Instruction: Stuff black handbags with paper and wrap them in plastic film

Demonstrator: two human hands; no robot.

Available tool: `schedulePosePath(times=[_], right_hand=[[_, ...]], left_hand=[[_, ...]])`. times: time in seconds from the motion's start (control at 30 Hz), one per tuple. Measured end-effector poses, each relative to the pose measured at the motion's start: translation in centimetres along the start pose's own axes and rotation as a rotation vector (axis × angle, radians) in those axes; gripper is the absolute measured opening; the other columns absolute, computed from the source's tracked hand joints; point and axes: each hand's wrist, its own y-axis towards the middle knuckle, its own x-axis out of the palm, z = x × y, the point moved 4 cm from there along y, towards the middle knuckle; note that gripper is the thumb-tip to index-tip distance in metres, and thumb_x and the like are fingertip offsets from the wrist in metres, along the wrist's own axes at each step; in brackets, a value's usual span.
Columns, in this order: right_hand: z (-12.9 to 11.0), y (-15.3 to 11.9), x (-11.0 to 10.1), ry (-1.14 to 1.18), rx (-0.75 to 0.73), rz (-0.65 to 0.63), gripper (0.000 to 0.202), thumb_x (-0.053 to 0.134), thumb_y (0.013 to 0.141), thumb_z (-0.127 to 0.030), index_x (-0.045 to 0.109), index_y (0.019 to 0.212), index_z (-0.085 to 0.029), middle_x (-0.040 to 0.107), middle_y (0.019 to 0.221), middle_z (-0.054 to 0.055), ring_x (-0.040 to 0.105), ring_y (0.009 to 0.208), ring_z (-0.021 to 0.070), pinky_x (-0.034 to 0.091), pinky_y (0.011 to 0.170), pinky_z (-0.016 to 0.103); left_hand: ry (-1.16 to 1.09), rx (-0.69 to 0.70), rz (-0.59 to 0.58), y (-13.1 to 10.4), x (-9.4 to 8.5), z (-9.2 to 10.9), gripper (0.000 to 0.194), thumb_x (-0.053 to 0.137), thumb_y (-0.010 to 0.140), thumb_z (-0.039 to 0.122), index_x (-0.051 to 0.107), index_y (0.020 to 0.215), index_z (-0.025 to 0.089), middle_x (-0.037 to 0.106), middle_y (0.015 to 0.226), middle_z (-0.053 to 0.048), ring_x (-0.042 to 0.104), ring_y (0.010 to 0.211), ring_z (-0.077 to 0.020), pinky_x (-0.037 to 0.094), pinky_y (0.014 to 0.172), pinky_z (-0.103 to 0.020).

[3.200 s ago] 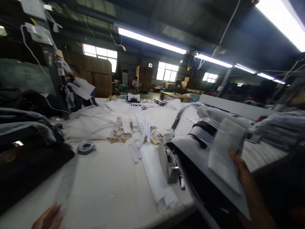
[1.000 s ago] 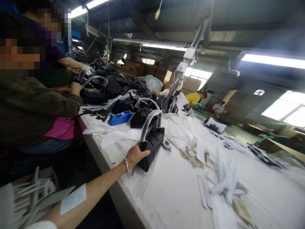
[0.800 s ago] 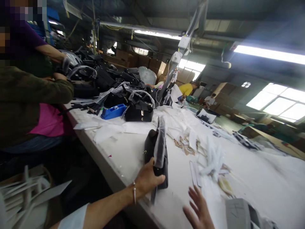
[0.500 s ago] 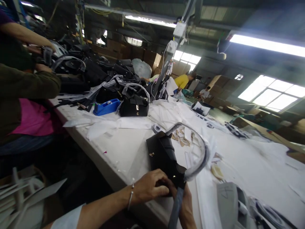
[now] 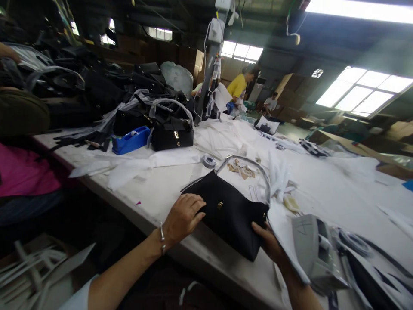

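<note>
A black handbag [image 5: 230,215] with a gold clasp lies tilted at the table's front edge, its wrapped handle [image 5: 263,172] arching behind it. My left hand [image 5: 185,217], with a bracelet at the wrist, grips the bag's left side, fingers bent over its edge. At the right end of the bag is my right hand [image 5: 269,241], thumb on the front face and the other fingers hidden behind it. A long wrapped strap [image 5: 290,252] hangs from that end across my right forearm.
On the white table [image 5: 161,189] stand a blue tape dispenser [image 5: 130,140], another black bag [image 5: 172,135], a tape roll [image 5: 209,161] and a grey dispenser [image 5: 314,249]. Black bags are heaped at the back left, beside a person's sleeve [image 5: 22,113]. Cardboard strips [image 5: 32,275] fill a box lower left.
The handbag has turned so its broad face shows. My left hand has moved up and left to its left side, and my right hand has moved right and up. The view has shifted.
</note>
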Motion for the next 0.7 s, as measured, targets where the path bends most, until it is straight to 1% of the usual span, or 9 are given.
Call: schedulePosePath(times=[0.1, 0.17, 0.2, 0.27, 0.37, 0.47, 0.57, 0.63, 0.7], right_hand=[[0.7, 1.1, -1.2, -0.110, 0.157, 0.061, 0.055, 0.075, 0.072, -0.055, 0.067, 0.112, -0.019, 0.073, 0.091, 0.007, 0.069, 0.081, 0.0239, 0.054, 0.068, 0.033], [0.8, 1.5, -2.0, -0.233, 0.223, 0.145, 0.052, 0.068, 0.074, -0.061, 0.068, 0.104, -0.018, 0.071, 0.077, 0.004, 0.067, 0.069, 0.0205, 0.052, 0.061, 0.030], [0.6, 1.5, -2.4, -0.314, 0.230, 0.184, 0.051, 0.065, 0.075, -0.063, 0.069, 0.098, -0.017, 0.069, 0.071, 0.002, 0.065, 0.065, 0.0198, 0.051, 0.059, 0.030], [0.0, 1.3, -3.2, -0.511, 0.210, 0.254, 0.050, 0.061, 0.076, -0.065, 0.069, 0.086, -0.017, 0.066, 0.063, 0.001, 0.063, 0.059, 0.0192, 0.048, 0.055, 0.029], [-1.1, 0.2, -3.6, -0.774, 0.162, 0.348, 0.051, 0.057, 0.076, -0.068, 0.066, 0.068, -0.018, 0.060, 0.053, 0.001, 0.056, 0.051, 0.0174, 0.043, 0.052, 0.029], [-2.4, -1.3, -2.7, -0.794, 0.025, 0.408, 0.049, 0.057, 0.076, -0.067, 0.063, 0.062, -0.020, 0.055, 0.049, -0.001, 0.052, 0.049, 0.0160, 0.041, 0.051, 0.028], [-4.2, -2.8, -0.2, -0.738, -0.237, 0.407, 0.042, 0.059, 0.080, -0.061, 0.066, 0.071, -0.020, 0.062, 0.060, 0.000, 0.056, 0.058, 0.0171, 0.044, 0.057, 0.029], [-5.6, -3.6, 1.9, -0.776, -0.419, 0.367, 0.033, 0.060, 0.084, -0.053, 0.069, 0.078, -0.021, 0.067, 0.073, 0.002, 0.060, 0.067, 0.0184, 0.047, 0.065, 0.030], [-6.9, -3.9, 4.3, -0.856, -0.569, 0.255, 0.025, 0.060, 0.088, -0.044, 0.071, 0.084, -0.022, 0.069, 0.082, 0.004, 0.063, 0.077, 0.0195, 0.049, 0.074, 0.031]], left_hand=[[0.095, 0.045, -0.151, 0.6, 1.7, 0.4, 0.042, 0.072, 0.084, 0.029, 0.054, 0.121, 0.020, 0.063, 0.120, -0.008, 0.056, 0.114, -0.0269, 0.040, 0.102, -0.045], [0.155, 0.070, -0.204, 1.3, 2.8, 0.3, 0.056, 0.077, 0.079, 0.033, 0.050, 0.126, 0.019, 0.061, 0.124, -0.009, 0.054, 0.117, -0.0285, 0.037, 0.105, -0.046], [0.180, 0.080, -0.220, 1.7, 3.3, 0.2, 0.058, 0.079, 0.077, 0.034, 0.050, 0.126, 0.019, 0.060, 0.123, -0.009, 0.053, 0.116, -0.0284, 0.036, 0.105, -0.045], [0.216, 0.093, -0.245, 2.7, 4.0, -0.3, 0.056, 0.081, 0.075, 0.032, 0.051, 0.121, 0.020, 0.061, 0.119, -0.008, 0.054, 0.111, -0.0273, 0.037, 0.101, -0.044], [0.222, 0.124, -0.301, 3.8, 4.3, -1.0, 0.041, 0.081, 0.075, 0.030, 0.054, 0.104, 0.020, 0.062, 0.105, -0.005, 0.056, 0.098, -0.0245, 0.040, 0.086, -0.039], [0.207, 0.180, -0.353, 3.9, 4.2, -0.8, 0.026, 0.076, 0.078, 0.025, 0.054, 0.091, 0.020, 0.061, 0.093, -0.002, 0.054, 0.088, -0.0222, 0.037, 0.075, -0.036], [0.223, 0.247, -0.363, 2.8, 3.9, 0.7, 0.016, 0.066, 0.082, 0.014, 0.052, 0.087, 0.020, 0.060, 0.086, -0.002, 0.052, 0.082, -0.0214, 0.035, 0.072, -0.036], [0.232, 0.264, -0.343, 1.7, 3.4, 2.2, 0.013, 0.060, 0.085, 0.012, 0.051, 0.087, 0.020, 0.059, 0.085, -0.002, 0.051, 0.081, -0.0216, 0.035, 0.072, -0.037], [0.222, 0.262, -0.328, 0.7, 2.8, 3.6, 0.011, 0.060, 0.087, 0.014, 0.050, 0.088, 0.020, 0.058, 0.085, -0.002, 0.051, 0.082, -0.0218, 0.035, 0.073, -0.037]])
